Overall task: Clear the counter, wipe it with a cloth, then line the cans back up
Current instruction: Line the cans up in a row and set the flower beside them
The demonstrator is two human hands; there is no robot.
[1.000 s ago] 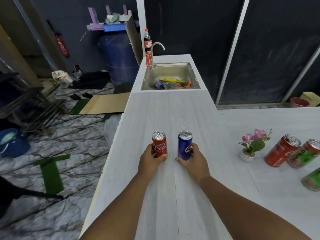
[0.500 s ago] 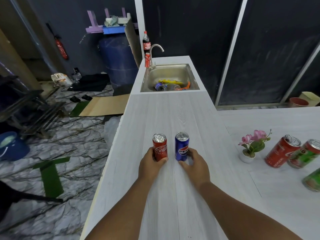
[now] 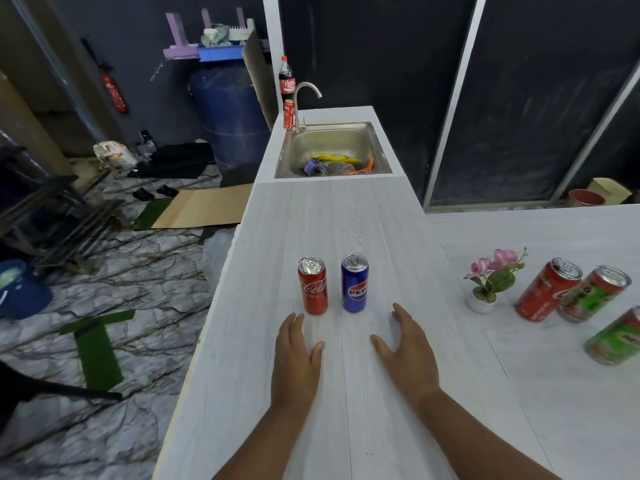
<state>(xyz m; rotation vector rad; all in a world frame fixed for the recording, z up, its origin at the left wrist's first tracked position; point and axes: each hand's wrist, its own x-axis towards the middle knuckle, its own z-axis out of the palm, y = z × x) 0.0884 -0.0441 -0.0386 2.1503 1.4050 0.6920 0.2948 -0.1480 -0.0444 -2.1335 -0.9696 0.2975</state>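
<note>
Left hand (image 3: 294, 355): low over the desk (image 3: 346, 420), fingers (image 3: 294, 327) straight and together, holding nothing; tips just short of the slim red can. I cannot tell whether the palm touches the desk.
Slim red can (image 3: 313, 285): upright on the desk, clear of both hands.
Slim blue can (image 3: 354, 283): upright just beside it, a narrow gap between them, logo facing the camera.
Right hand (image 3: 408, 351): fingers (image 3: 403, 315) straight, thumb spread, holding nothing; right of and nearer than the slim blue can.
Flower pot (image 3: 481, 301): white, pink blooms, well apart to the right.
Wider red can (image 3: 545, 289): just right of the pot.
Green-and-red cans (image 3: 594, 294): two, at the frame's right edge.
</note>
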